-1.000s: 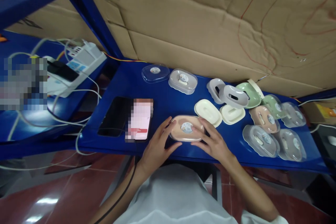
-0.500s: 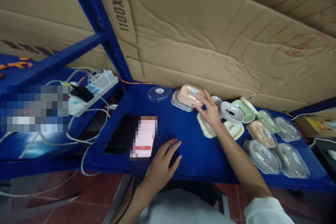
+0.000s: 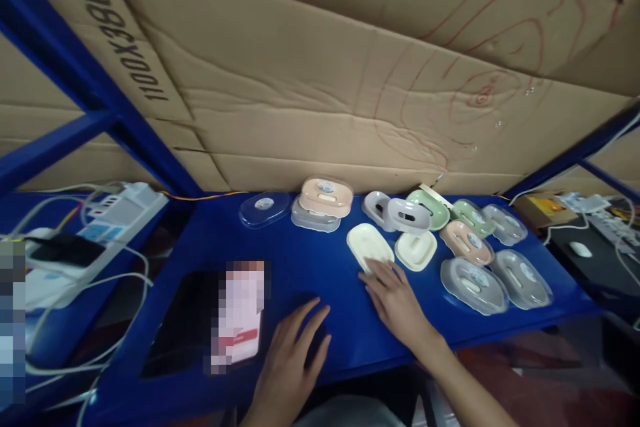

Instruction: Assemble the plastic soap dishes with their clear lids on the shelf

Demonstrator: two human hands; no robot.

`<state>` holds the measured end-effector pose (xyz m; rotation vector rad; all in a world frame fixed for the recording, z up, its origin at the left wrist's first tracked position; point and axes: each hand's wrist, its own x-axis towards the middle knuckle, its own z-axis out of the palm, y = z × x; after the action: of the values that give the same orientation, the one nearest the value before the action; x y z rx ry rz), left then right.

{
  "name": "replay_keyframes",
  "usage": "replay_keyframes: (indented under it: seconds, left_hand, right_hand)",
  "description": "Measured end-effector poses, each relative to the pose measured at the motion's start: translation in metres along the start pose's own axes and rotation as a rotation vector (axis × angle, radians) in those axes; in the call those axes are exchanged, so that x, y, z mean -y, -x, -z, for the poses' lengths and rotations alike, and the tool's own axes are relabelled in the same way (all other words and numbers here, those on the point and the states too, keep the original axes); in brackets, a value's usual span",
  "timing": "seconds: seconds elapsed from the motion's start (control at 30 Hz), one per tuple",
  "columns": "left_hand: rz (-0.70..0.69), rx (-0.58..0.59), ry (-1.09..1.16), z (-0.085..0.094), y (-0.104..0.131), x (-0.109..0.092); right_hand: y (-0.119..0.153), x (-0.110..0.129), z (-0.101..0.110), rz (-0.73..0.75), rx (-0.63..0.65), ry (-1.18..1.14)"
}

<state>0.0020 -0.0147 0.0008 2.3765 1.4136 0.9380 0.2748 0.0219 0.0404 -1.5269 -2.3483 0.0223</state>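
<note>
My right hand (image 3: 395, 297) reaches over the near edge of a cream oval plastic dish (image 3: 367, 245), fingers stretched out. It may touch the rim; I cannot tell. Beside that dish lies a second, rounder cream piece (image 3: 416, 250). Flat on the table by the phone (image 3: 243, 313) is my left hand (image 3: 295, 347), fingers spread, holding nothing. Toward the back, a peach lidded box like a soap dish (image 3: 326, 197) is stacked on a grey one (image 3: 315, 219). A clear lid (image 3: 263, 209) lies to its left.
Right of the cream pieces are grey dishes (image 3: 409, 215), a green dish (image 3: 430, 208), a peach lidded box (image 3: 466, 242) and several grey lidded boxes (image 3: 474, 285). Cardboard (image 3: 300, 80) walls the back of the blue table (image 3: 310, 267). A power strip with cables (image 3: 120, 207) is at left.
My right hand has left the peach box and come nearer, to the cream dish. The peach box sits on the grey one. The camera view has turned right; my left hand stays open near the phone.
</note>
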Motion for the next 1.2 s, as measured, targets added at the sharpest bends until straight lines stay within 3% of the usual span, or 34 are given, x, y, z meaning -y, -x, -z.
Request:
replay_keyframes:
  seconds: [0.1,0.2,0.33,0.43,0.53,0.67,0.8,0.87,1.07,1.2]
  left_hand:
    - [-0.004,0.045,-0.031,0.001,-0.005,-0.003]
    - [-0.027,0.075,-0.088,0.0,-0.016,-0.01]
    - [-0.11,0.155,-0.159,-0.007,-0.033,-0.017]
    - [-0.165,0.21,-0.189,-0.013,-0.044,-0.02]
    - [-0.184,0.238,-0.183,-0.016,-0.052,-0.024]
    - [-0.127,0.228,-0.107,-0.014,-0.057,-0.033]
    - [-0.101,0.188,-0.079,-0.011,-0.053,-0.038]
    - [-0.044,0.142,-0.112,-0.008,-0.048,-0.036]
    - [0.119,0.07,-0.116,0.0,-0.034,-0.016]
    - [0.084,0.089,-0.109,0.001,-0.032,-0.006]
  right_hand:
    - [0.015,0.002,0.01,0.136,0.089,-0.206]
    - [0.011,-0.014,0.028,0.164,0.059,-0.305]
    - [-0.01,-0.061,0.044,-0.051,-0.138,-0.083]
    - [-0.025,-0.096,0.038,-0.228,-0.22,0.184]
    - [-0.033,-0.117,0.025,-0.29,-0.241,0.308]
    - [-0.034,-0.121,0.023,-0.197,-0.365,0.272]
    - [-0.033,-0.106,0.031,-0.093,-0.522,0.187]
    - [-0.033,-0.094,0.03,-0.011,-0.453,0.105]
    - [-0.036,-0.058,0.004,0.194,-0.045,-0.045]
    - [-0.041,-0.053,-0.012,0.192,0.031,-0.062]
